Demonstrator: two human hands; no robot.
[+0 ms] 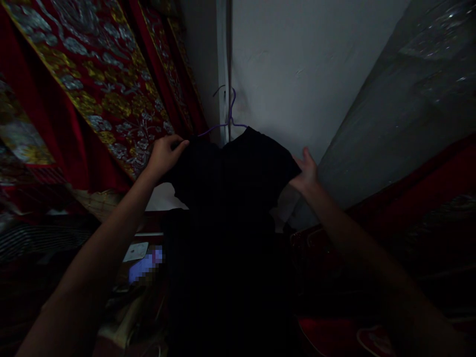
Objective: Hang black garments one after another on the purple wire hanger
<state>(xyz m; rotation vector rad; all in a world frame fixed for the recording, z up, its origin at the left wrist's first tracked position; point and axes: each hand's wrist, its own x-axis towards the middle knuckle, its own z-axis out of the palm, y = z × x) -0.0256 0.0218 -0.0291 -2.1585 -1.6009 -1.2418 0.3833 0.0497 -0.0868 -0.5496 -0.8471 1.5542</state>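
Dark garment (230, 198), short-sleeved, at centre of view, hung on a purple hanger (231, 119). Hanger's hook sits at a pale upright strip (224, 59) against the wall (305, 59); what it catches on is too dim to make out. Likely reason for the spot: weight taken from above, so both hands are free for the cloth.

Left hand (166, 154) at the shoulder and sleeve on its own side, thumb and fingers clamped on the cloth near the hanger's end. Reads as a pinch at the edge, which would keep that shoulder spread and stop it sliding along the wire.

Right hand (307, 173) at the opposite sleeve, thumb raised and apart from the cloth, the other fingers partly hidden by the sleeve. Cannot tell whether they grip it or only support it from behind. Placed there, the hand probably holds the sleeve out to the side, balancing the left.

Arms wide, one to each side: front of garment unblocked, presumably so its lie can be seen. Below the sleeves the cloth goes almost black; hem not discernible.

Around it: red embroidered cloth (115, 104) at left, hanging clear of the garment's front; clear plastic (401, 109) at right, perhaps a dust cover; low down by the left forearm, a white card (136, 251) beside a pixelated bluish object (145, 267), identity unclear
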